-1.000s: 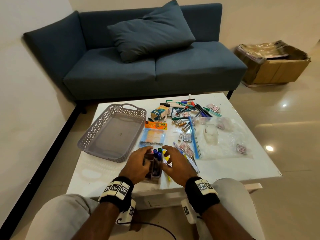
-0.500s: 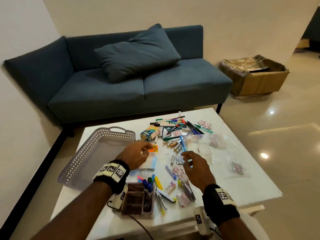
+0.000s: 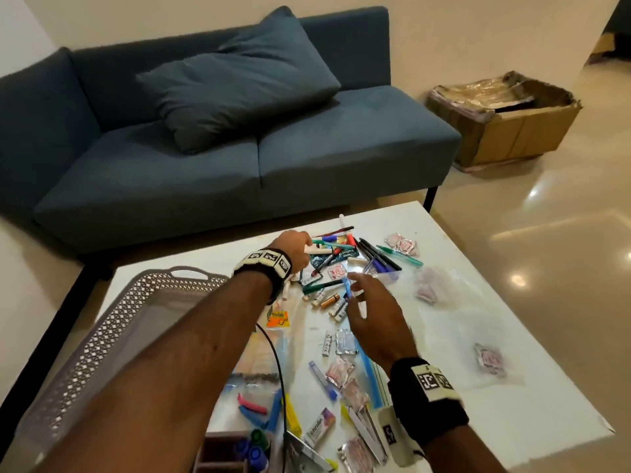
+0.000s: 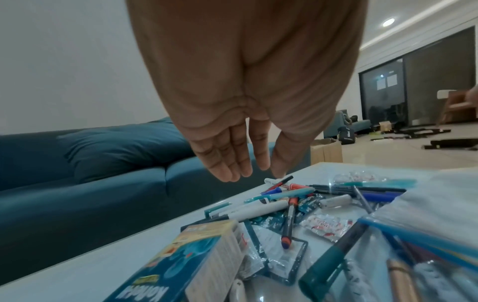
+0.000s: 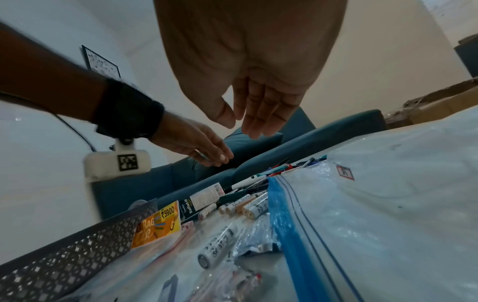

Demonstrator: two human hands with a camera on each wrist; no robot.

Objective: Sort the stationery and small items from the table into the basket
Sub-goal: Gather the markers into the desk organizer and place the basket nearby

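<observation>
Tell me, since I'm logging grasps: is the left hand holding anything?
No: in the left wrist view the left hand hangs with straight, empty fingers above the heap of coloured pens and markers on the white table.

Pens (image 3: 345, 254) heaped on table; grey basket (image 3: 112, 336) left.
</observation>
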